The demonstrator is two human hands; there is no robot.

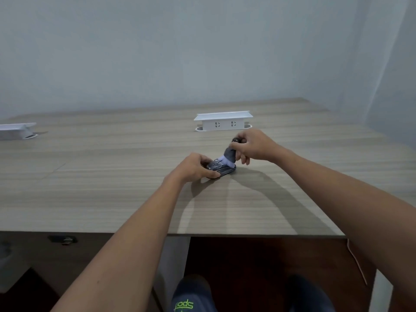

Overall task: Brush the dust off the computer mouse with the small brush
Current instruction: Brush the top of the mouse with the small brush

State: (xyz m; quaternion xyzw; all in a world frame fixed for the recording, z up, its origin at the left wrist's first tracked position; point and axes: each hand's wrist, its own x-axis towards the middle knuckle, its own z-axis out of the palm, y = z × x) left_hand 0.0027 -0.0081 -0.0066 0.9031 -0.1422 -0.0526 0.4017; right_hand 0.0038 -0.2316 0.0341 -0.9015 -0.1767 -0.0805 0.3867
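Observation:
A dark, glossy computer mouse point(221, 169) lies on the wooden desk point(112, 176) near its middle. My left hand point(195, 167) grips the mouse's left side and holds it down. My right hand point(252, 146) is closed around the dark handle of a small brush point(229, 155). The brush leans down to the left, and its grey, white-tipped bristles rest on top of the mouse. Part of the mouse is hidden under my left fingers and the bristles.
A white socket box point(222, 121) stands on the desk just behind my hands. Another white box point(15, 130) sits at the far left edge. The desk's front edge point(247, 235) runs below my forearms. A pale wall rises behind the desk.

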